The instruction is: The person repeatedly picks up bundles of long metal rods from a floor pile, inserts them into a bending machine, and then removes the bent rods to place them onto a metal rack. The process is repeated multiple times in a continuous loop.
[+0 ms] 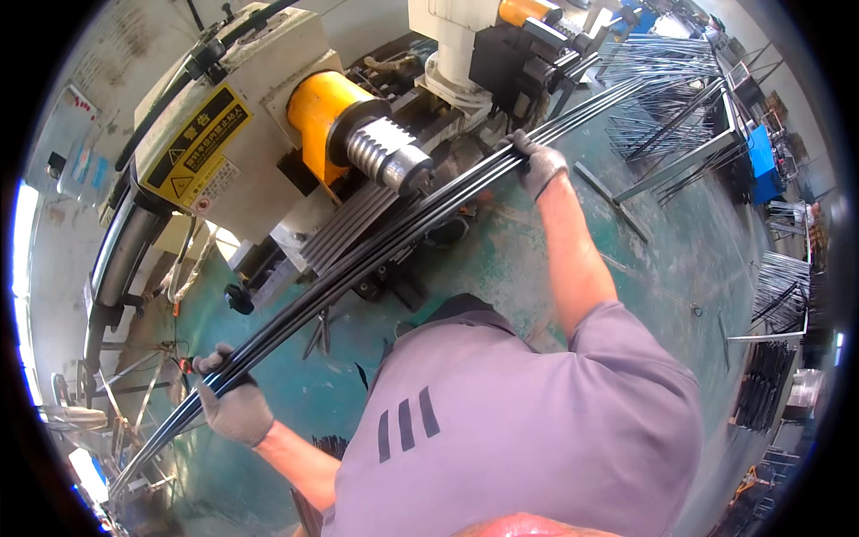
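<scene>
A bundle of long dark metal rods runs slantwise across the view, from the lower left to the upper right. Toward its lower left part, my gloved left hand is closed around the rods. My right hand, in a grey glove too, grips the same bundle farther up on the right. Just beyond the rods is a drilling machine with an orange housing and a ribbed metal spindle. More flat dark bars lie side by side on the machine bed, under the spindle.
A second machine stands farther back. Racks at the right hold piles of thin rods. A metal bar lies on the green floor right of my right arm. A blue panel hangs by the racks.
</scene>
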